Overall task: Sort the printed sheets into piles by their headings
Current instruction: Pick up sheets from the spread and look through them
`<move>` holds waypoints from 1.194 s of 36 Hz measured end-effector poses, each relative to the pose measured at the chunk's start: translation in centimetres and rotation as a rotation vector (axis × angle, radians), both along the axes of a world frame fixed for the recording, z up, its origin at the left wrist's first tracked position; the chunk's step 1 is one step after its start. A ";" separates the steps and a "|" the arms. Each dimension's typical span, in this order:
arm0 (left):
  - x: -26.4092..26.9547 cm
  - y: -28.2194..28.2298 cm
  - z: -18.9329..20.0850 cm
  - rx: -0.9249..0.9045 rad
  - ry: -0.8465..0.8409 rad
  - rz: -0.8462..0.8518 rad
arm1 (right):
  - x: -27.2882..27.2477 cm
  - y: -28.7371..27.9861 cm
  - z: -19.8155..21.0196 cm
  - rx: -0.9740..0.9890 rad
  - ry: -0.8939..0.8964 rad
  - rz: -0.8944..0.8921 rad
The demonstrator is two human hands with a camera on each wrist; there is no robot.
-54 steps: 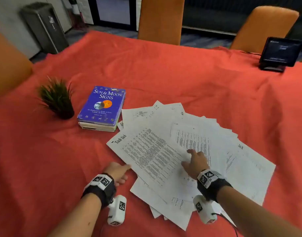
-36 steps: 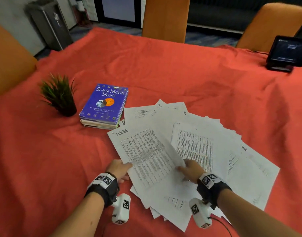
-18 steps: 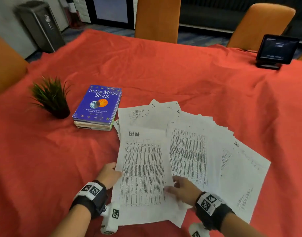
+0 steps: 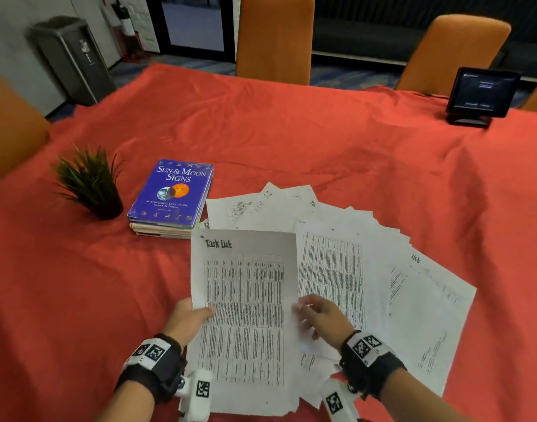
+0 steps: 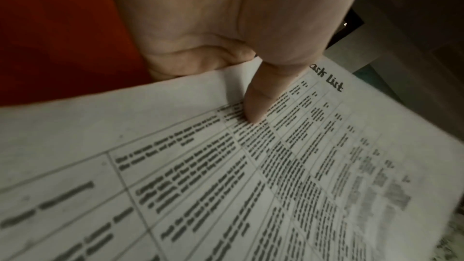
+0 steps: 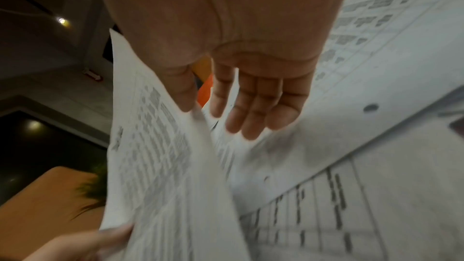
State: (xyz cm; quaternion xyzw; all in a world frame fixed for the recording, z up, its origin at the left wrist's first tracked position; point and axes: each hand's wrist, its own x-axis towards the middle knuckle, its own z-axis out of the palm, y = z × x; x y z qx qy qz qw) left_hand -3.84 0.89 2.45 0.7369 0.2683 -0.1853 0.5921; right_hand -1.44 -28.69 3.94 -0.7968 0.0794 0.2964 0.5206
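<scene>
While it is lifted off the spread, the "Task List" sheet [image 4: 244, 315] is pinched at its left edge by the left hand [image 4: 186, 319], thumb on the print and fingers hidden beneath. At its right edge the right hand [image 4: 320, 315] is seen with fingers straight and close together; the thumb touches the paper's edge, and a firm grip cannot be told. Beyond, the other printed sheets [image 4: 346, 269] are fanned, overlapping, on the red tablecloth [image 4: 291, 132]. Farther left, a blue book [image 4: 172, 193] and a small potted plant [image 4: 90, 184] are set, and a dark screen [image 4: 481, 92] at the far right.
</scene>
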 end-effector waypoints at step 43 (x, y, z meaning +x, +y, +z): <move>-1.1 1.8 -1.7 -0.037 0.059 0.091 | 3.3 -5.6 -3.3 -0.688 0.328 -0.524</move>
